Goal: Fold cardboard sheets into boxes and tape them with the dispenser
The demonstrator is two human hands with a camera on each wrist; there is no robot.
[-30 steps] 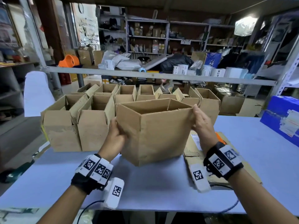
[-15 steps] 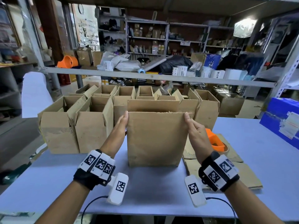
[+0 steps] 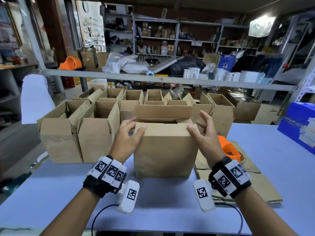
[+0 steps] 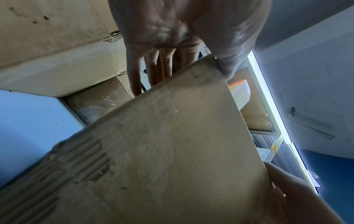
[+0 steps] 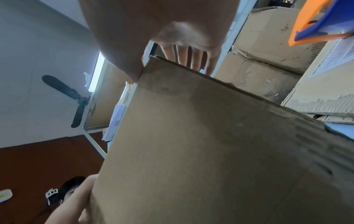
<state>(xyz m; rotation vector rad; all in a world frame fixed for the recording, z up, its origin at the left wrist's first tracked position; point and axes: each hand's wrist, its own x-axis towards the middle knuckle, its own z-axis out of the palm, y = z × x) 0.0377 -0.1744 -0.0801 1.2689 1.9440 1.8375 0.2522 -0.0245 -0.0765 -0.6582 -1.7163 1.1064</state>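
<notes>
Both hands at the top of a box, flaps part folded.

The left hand (image 3: 127, 138) has its thumb laid over the near top edge of the box (image 3: 164, 150) and its fingers reaching in behind the left corner, pinching the rim; the right hand (image 3: 203, 133) rests its thumb on the near right corner, its other fingers spread wide and touching nothing that shows. The box stands upright on the bench (image 3: 51, 193), near centre, with the far flap up. It looks light and fairly stiff, apt to crease along its scored folds; best held at the corners and top edges. An orange dispenser (image 3: 228, 149) lies just to its right on flat sheets (image 3: 255, 184). Open boxes (image 3: 95, 133) stand to the left and behind.
</notes>
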